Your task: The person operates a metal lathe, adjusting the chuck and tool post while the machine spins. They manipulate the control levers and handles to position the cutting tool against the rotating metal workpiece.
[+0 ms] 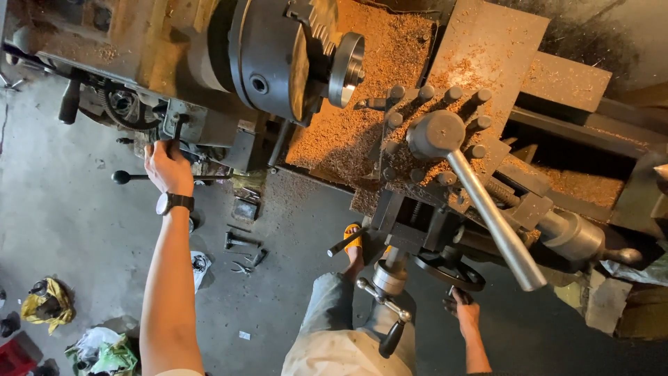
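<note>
Head view, looking down on a metal lathe [209, 56] and the person who stands at it. The left hand [167, 167], with a dark wristwatch [174, 202] on its wrist, reaches out to the left of the scene and closes its fingers on a small dark control lever [177, 129] at the front of the headstock. The lever is short, black and greasy, set against a grey, worn housing. The right hand [463, 306] sits near and to the right, clenched on the rim of the black carriage handwheel [449, 271], a round spoked wheel low on the apron.

One three-jaw chuck [275, 56], dark steel, holds one bright ring-shaped workpiece [346, 69]. To its right stands one tool post [431, 132] with about nine clamping bolts showing round one long grey handle [490, 216] that points toward the viewer. Brown chips [362, 90] cover the bed and cross slide. One crank handle [386, 306] with a black grip hangs near the person's pale trousers [334, 334]; one foot in an orange sandal [353, 244] shows below. One long rod lever with a ball end [122, 177] juts left, just below the left hand. On the grey concrete floor [69, 230] lie several small hand tools [243, 254], and one yellow rag bundle [47, 303] lies at the near left.
</note>
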